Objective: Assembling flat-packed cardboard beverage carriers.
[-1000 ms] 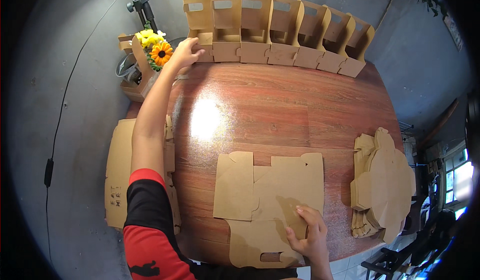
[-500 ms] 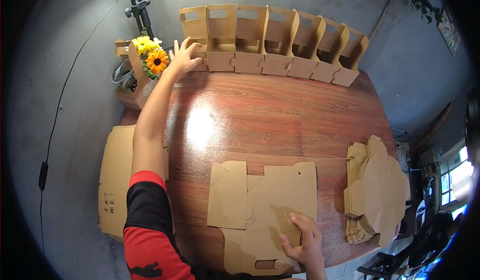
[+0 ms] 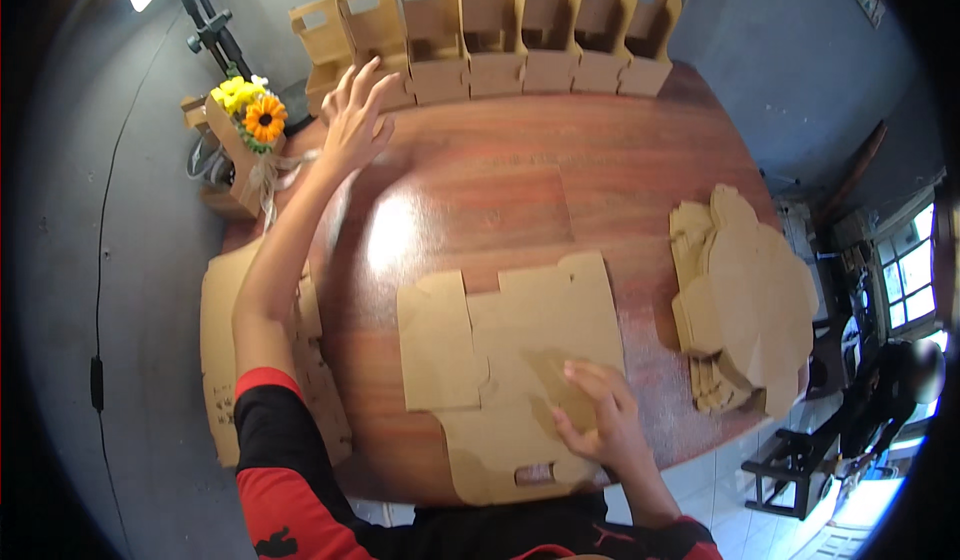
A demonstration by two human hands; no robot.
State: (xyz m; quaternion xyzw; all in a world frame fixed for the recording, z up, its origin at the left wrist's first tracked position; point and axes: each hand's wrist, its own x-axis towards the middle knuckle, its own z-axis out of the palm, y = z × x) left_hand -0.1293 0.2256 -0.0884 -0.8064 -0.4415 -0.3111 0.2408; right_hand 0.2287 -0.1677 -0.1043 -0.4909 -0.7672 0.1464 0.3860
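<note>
My left hand [image 3: 355,120] is raised in front of the leftmost folded cardboard box [image 3: 325,50], its fingers spread and nothing in them. That box is at the left end of a row of several cardboard boxes [image 3: 435,82] with high backs and cut-out handle slots. Close to my body, my right hand [image 3: 605,420] hovers at or rests on a flat die-cut cardboard sheet [image 3: 540,320]; contact is hard to tell. Its thumb and fingers are apart, and it grips nothing. The sheet has one flap folded over at its left and a handle slot at its near edge.
Flat cardboard pieces [image 3: 225,310] lie at the left, partly behind my forearm. A stack of cut cardboard [image 3: 750,300] sits on the right of the wooden table [image 3: 500,200]. Orange and yellow flowers [image 3: 265,120] stand in a cardboard holder at the back left. A dark chair [image 3: 790,485] stands beyond the right edge.
My left hand has drawn back from the leftmost box and is now in front of it. My right hand stays over the sheet. The view has shifted, so the table sits higher.
</note>
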